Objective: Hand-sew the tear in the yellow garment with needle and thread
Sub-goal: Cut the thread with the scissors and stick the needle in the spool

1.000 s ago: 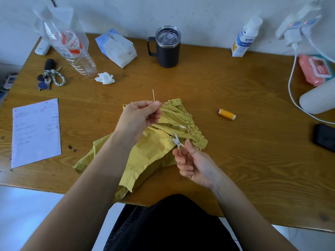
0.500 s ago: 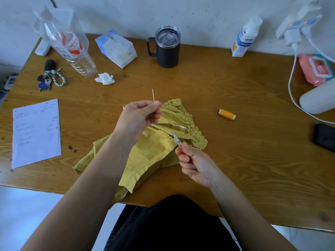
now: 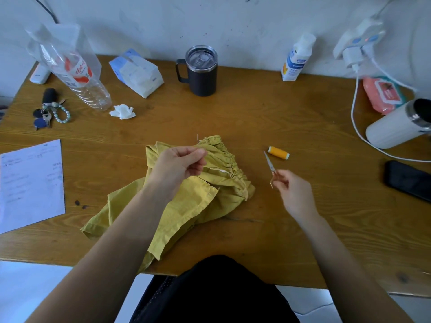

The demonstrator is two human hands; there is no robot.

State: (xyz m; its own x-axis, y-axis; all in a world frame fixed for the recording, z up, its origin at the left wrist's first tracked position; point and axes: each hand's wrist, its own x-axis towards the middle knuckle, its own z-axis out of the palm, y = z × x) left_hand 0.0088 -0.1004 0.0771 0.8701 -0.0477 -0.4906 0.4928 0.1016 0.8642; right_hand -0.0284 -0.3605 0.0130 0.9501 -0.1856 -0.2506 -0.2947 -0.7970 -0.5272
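While left hand (image 3: 177, 166) pinches needle (image 3: 197, 138) (thread too fine to see), right hand (image 3: 292, 192) fingers clamp scissors (image 3: 269, 164), handles mostly hidden.

- Left hand (image 3: 179, 166): bare, with short, plain nails.
- Right hand (image 3: 293, 192): bare; details of the nails are too small to tell.
- Left forearm (image 3: 121, 241) and right forearm (image 3: 345, 257): both uncovered along the whole length in view, down to the bottom edge.
- Black garment (image 3: 217, 292): worn on the lower body, seen at bottom centre. The cloth is dark and matt. Its left part carries a fine grid of pale dots, like mesh; its right part appears plain.
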